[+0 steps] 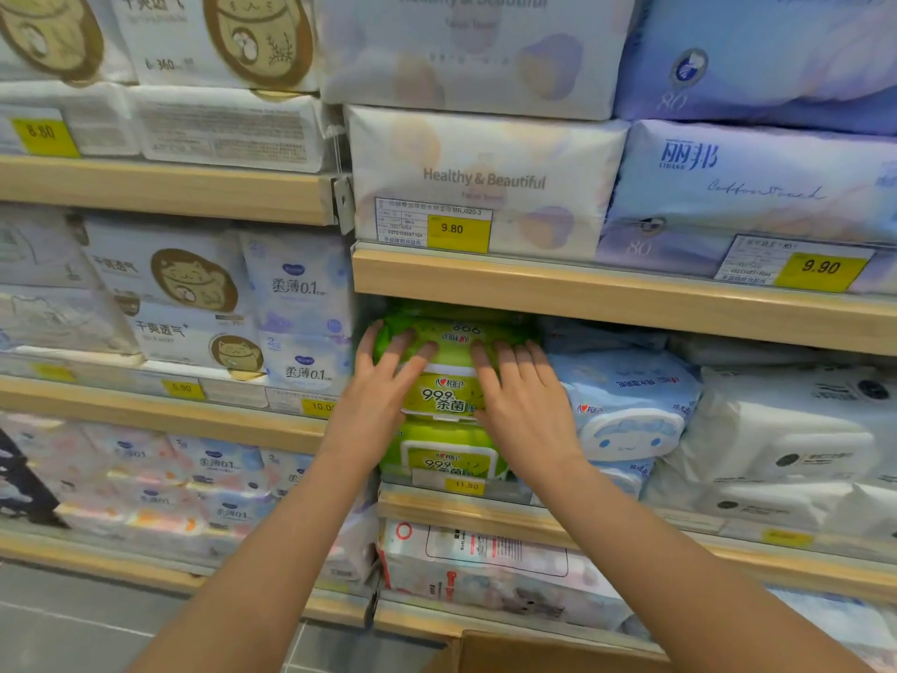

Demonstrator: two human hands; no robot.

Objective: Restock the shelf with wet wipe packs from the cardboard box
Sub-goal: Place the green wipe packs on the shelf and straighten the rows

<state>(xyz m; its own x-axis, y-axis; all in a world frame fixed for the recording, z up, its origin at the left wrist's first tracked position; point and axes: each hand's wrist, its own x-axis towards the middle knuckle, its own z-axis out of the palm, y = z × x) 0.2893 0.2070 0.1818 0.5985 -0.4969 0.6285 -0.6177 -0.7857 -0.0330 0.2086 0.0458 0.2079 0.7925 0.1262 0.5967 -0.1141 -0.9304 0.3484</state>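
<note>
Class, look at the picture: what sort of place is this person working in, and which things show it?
Most likely a shop aisle. Wooden shelves carry yellow price tags, and they are stacked with packaged tissue and wipes, such as the green wipe packs both hands press on.

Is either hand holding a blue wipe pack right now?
No. Both the left hand and the right hand rest with straight fingers on the green wipe pack; the blue pack sits untouched beside it.

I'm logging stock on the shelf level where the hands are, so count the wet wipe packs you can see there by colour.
Green packs: 3, stacked, both hands pressing on the stack
Blue packs: 3 visible, though the pile's edges are hard to separate
White packs: 2 visible, maybe more behind
Total: 8 visible
</note>
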